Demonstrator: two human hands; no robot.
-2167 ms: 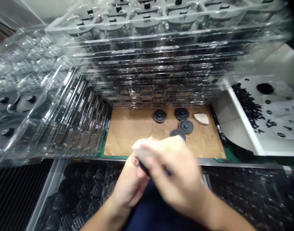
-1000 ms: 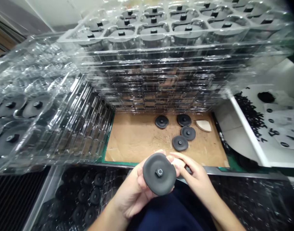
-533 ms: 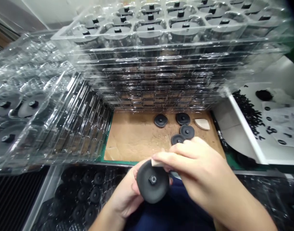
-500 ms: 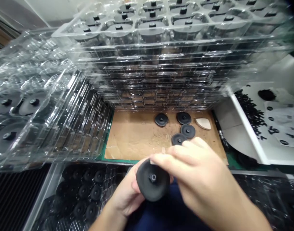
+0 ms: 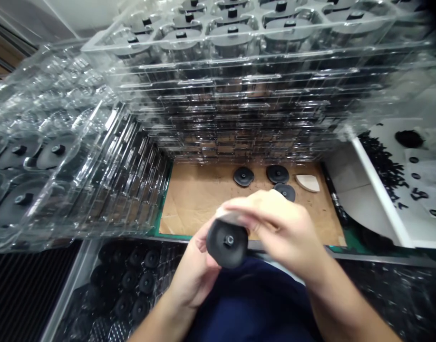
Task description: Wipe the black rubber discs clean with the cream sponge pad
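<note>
My left hand (image 5: 199, 266) is closed around the edge of a black rounded disc (image 5: 227, 249), which is tilted so its face with a central stud points up at me. My right hand (image 5: 275, 223) is closed on a thin pale piece (image 5: 232, 217) at the disc's top edge. Motion smears that piece, and its kind is unclear. Just beyond my right hand, similar black discs (image 5: 243, 176) lie on a brown cardboard sheet (image 5: 189, 199). A pale wedge-shaped piece (image 5: 308, 183) rests to their right.
A tall stack of clear plastic trays (image 5: 239, 95) holding black discs stands behind the cardboard. Another tray stack (image 5: 107, 161) stands left. At right, a white bin (image 5: 385, 199) borders a surface with small black parts (image 5: 383, 161). More discs (image 5: 128, 280) sit low at left.
My right hand has swung its fingers over the disc's top edge, and more of the pale piece shows. The disc has risen slightly. One disc on the cardboard is now covered by my right hand.
</note>
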